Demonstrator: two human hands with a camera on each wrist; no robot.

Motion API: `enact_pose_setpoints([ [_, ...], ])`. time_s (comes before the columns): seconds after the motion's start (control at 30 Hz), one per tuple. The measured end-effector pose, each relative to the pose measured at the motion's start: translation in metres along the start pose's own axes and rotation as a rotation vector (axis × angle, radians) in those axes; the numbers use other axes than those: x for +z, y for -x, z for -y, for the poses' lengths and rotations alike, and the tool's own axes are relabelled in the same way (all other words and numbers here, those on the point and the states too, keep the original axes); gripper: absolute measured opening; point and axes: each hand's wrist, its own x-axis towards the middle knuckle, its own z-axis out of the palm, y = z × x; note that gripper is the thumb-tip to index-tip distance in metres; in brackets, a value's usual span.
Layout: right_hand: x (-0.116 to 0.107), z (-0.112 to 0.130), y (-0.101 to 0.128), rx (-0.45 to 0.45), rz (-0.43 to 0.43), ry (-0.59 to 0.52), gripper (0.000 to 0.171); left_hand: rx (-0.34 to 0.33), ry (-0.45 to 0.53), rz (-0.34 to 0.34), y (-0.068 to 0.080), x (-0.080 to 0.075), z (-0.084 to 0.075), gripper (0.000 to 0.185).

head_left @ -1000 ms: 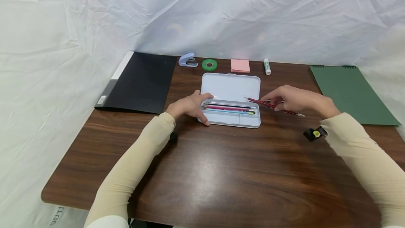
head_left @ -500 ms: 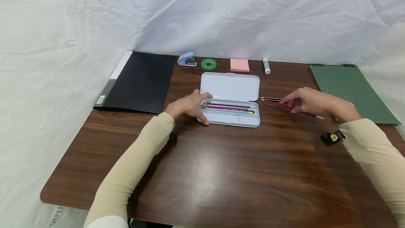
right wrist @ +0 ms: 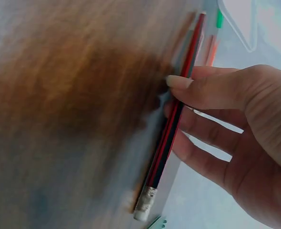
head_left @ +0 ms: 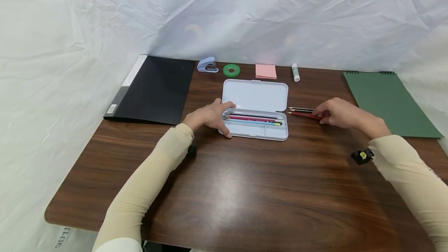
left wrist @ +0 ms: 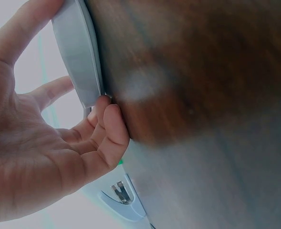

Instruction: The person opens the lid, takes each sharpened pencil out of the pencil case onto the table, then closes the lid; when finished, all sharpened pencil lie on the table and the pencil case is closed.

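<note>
Red-striped pencil (right wrist: pixel 165 143) is just right of the open pencil case (head_left: pixel 254 94), near the bench (head_left: pixel 224 189), pinched between the right hand's (head_left: pixel 336 112) thumb and fingers, palm downward. The left hand (head_left: pixel 211 116) spreads round the case's left end, thumb at the near edge, forefinger by the hinge. Just beyond the red one, dark pencils (head_left: pixel 297 109); farther, pink notes (head_left: pixel 266 71).

Pencils (head_left: pixel 252 119) in case (head_left: pixel 255 95), folder (head_left: pixel 157 88) at left

Striped red and black along the pencil (right wrist: pixel 163 148), white at its eraser (right wrist: pixel 141 214). White across the case (head_left: pixel 254 95), grained dark brown over the table (head_left: pixel 224 182). Green on the tape (head_left: pixel 225 71), pink on the notes (head_left: pixel 265 71), black on the folder (head_left: pixel 159 88).
</note>
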Motion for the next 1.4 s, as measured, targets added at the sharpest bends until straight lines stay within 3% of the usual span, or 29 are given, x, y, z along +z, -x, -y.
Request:
enact_pose_setpoints([
  [0.5,0.008,-0.002,0.001,0.034,-0.117,0.057,0.028,0.010,0.011,-0.004,-0.001,0.000,0.001,0.101],
  [1.4,0.012,-0.007,0.000,0.057,-0.212,0.116,0.032,0.009,-0.002,-0.005,0.000,0.000,0.000,0.101],
])
